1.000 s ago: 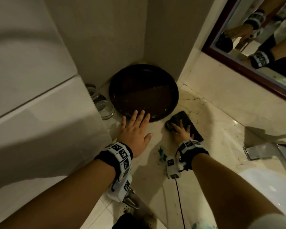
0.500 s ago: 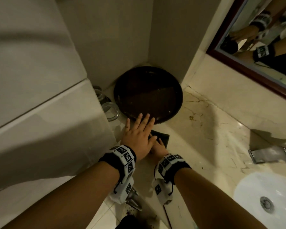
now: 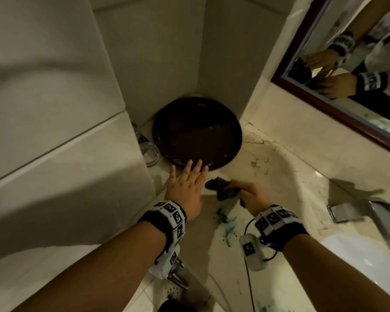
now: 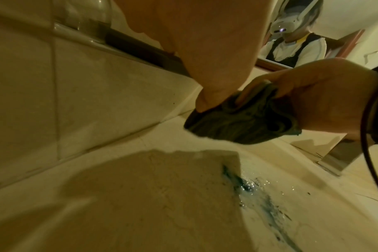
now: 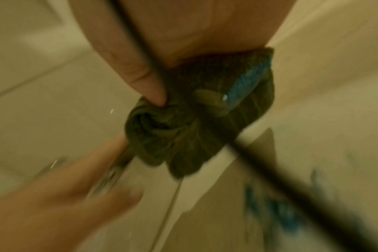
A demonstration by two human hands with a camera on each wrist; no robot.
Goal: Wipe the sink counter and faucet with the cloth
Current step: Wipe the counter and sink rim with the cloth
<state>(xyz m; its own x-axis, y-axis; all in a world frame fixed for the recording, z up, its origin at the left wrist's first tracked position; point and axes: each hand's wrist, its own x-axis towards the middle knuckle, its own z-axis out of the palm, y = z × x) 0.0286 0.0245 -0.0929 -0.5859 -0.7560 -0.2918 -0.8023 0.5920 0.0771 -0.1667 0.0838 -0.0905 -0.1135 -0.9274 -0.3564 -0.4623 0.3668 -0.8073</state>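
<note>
My right hand (image 3: 241, 192) grips a dark cloth (image 3: 221, 190), bunched into a wad, in front of the round dark tray (image 3: 196, 113). In the left wrist view the cloth (image 4: 237, 122) hangs just above the marble counter (image 3: 291, 176), held in the curled right hand (image 4: 313, 95). The right wrist view shows the thumb pressed into the cloth (image 5: 194, 122). My left hand (image 3: 189, 176) lies flat with straight fingers, its tips on the tray's near rim, right beside the cloth. The steel faucet (image 3: 369, 212) stands far right, above the white sink basin (image 3: 358, 255).
A wet blue-green smear (image 3: 227, 224) marks the counter just below the hands. Two glass jars (image 3: 149, 152) stand left of the tray against the tiled wall (image 3: 65, 165). A framed mirror (image 3: 347, 91) hangs at the upper right. The counter's front edge runs near my wrists.
The right hand slid the flat cloth left to beside the left hand, then bunched it up and raised it off the counter. The left hand stayed at the tray rim.
</note>
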